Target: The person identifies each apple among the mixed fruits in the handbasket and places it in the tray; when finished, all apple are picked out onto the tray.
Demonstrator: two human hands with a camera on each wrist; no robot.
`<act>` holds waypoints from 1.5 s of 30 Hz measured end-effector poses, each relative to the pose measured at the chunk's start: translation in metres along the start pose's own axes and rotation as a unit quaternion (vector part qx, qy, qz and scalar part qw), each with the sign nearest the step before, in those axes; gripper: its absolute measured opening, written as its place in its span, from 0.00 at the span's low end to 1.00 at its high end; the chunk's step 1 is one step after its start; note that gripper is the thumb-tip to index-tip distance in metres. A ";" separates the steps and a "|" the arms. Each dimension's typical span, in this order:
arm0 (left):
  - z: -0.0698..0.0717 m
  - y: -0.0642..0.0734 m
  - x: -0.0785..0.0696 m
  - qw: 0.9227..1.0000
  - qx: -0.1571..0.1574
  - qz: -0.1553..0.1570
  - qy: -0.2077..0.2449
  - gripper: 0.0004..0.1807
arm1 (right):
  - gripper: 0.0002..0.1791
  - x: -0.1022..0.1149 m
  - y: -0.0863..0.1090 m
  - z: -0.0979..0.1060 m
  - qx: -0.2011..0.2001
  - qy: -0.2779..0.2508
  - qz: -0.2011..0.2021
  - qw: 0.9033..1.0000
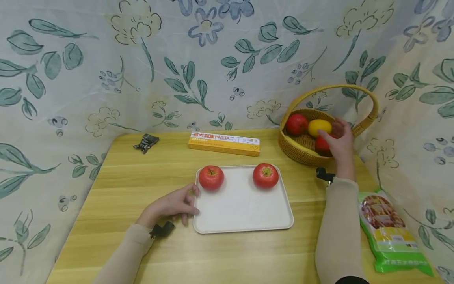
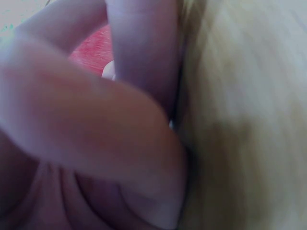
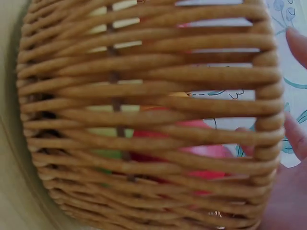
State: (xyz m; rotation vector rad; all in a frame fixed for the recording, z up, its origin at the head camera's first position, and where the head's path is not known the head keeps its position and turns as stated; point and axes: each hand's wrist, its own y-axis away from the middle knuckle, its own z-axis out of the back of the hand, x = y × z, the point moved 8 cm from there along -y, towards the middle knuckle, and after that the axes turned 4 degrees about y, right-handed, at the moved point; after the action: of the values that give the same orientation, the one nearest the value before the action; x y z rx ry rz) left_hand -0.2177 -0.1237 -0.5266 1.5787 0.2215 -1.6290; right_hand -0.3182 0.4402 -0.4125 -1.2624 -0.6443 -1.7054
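My left hand [image 1: 176,203] is at the left rim of a white tray [image 1: 242,209], thumb and index fingertips right at the edge, fingers loosely bent. Two red apples lie on the tray: one apple [image 1: 211,178] by its back left corner, another apple [image 1: 265,176] at the back right. My right hand [image 1: 341,141] reaches over the right side of a wicker basket [image 1: 306,158], thumb and fingers spread above a red apple [image 1: 322,146]. Also in the basket are a lemon [image 1: 320,128], another red apple [image 1: 296,124] and a banana [image 1: 301,146]. Through the weave, the right wrist view shows a red apple [image 3: 201,148].
A yellow and white pasta box [image 1: 224,144] lies behind the tray. A small dark crumpled packet [image 1: 146,143] is at the back left of the wooden table [image 1: 142,177]. On the right lies a green food bag [image 1: 391,232]. The basket's tall handle [image 1: 333,86] arches behind my right hand.
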 end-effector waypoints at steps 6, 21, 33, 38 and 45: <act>0.000 -0.001 0.000 1.000 -0.001 -0.002 -0.005 0.30 | 0.51 -0.005 -0.007 0.000 0.021 0.069 -0.013 0.997; -0.001 -0.001 -0.001 1.000 0.001 -0.002 -0.004 0.30 | 0.54 -0.007 -0.013 -0.014 0.112 0.203 -0.008 0.973; -0.001 -0.001 0.001 1.000 -0.002 0.004 -0.006 0.30 | 0.50 -0.012 -0.012 -0.022 0.141 0.210 -0.020 0.967; 0.000 -0.001 0.000 1.000 -0.001 0.004 -0.007 0.30 | 0.52 -0.012 -0.010 -0.023 0.153 0.223 -0.028 0.962; -0.001 -0.001 0.001 1.000 0.001 0.007 -0.006 0.30 | 0.55 -0.012 -0.009 -0.024 0.172 0.248 -0.028 0.953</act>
State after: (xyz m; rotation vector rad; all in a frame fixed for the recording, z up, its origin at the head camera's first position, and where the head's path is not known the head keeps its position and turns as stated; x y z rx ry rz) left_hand -0.2178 -0.1229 -0.5278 1.5684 0.2027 -1.6274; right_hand -0.3363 0.4290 -0.4307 -0.5442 -0.6369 -1.7689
